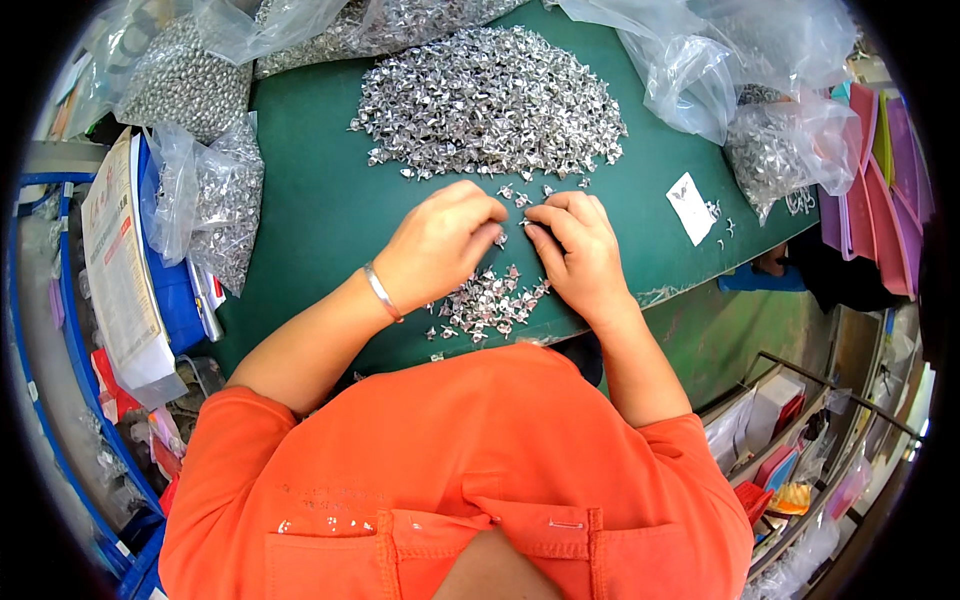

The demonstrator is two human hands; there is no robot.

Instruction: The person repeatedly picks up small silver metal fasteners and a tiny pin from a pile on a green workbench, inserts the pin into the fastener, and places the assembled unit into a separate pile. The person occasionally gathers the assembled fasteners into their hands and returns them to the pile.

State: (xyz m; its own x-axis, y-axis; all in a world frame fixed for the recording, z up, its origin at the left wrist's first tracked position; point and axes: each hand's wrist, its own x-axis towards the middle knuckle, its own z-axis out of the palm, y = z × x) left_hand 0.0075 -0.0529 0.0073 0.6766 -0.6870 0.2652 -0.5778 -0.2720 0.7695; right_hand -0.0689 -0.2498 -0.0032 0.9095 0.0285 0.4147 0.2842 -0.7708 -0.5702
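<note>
On the green tabletop, my left hand, with a metal bangle at the wrist, is closed with its fingertips pinched on a small silver metal part. Facing it a short way off, my right hand is also closed, thumb and forefinger together at another small part. A few loose parts lie just beyond my fingertips. Farther back rises a large heap of the same shiny pieces. Between my wrists, close to my body, sits a smaller pile. Fine detail of the parts is too small to tell.
Clear plastic bags of metal pieces stand at the left and right of the green table. A white paper slip lies on the right. Printed sheets hang at the left edge; pink and purple bins stand far right.
</note>
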